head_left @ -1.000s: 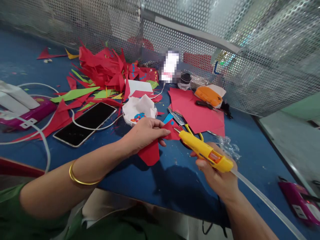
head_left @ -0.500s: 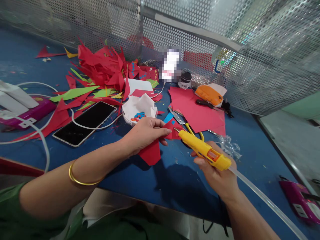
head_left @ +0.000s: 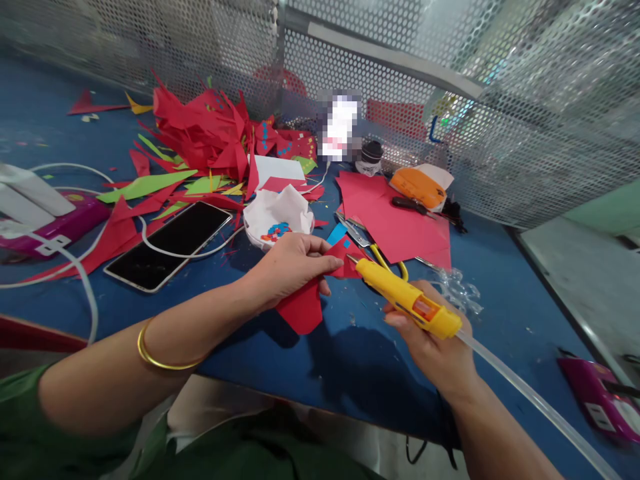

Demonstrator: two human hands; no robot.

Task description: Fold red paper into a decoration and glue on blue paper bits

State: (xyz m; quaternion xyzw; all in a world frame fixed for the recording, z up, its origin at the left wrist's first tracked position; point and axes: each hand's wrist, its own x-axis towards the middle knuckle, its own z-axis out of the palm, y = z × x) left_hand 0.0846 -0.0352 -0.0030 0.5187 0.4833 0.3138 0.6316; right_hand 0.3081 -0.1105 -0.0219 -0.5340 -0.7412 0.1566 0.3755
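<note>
My left hand pinches a cut piece of red paper between thumb and fingers, above the blue table. A small blue square shows on the paper's far tip. In my right hand is a yellow hot glue gun, gripped around its body, with a long clear glue stick trailing from its back. The metal nozzle is at the red paper's tip; whether it touches cannot be made out. Just beyond my left hand stands a paper-lined bowl holding small blue and orange bits.
Yellow-handled scissors lie behind the glue gun, by red sheets. A dark phone and white cables are at left, before a heap of red scraps. Purple power strips sit at both sides. A perforated metal screen closes the back.
Almost nothing differs. Both hands keep their hold, and the glue gun's nozzle stays at the paper's tip; the view has shifted very slightly.
</note>
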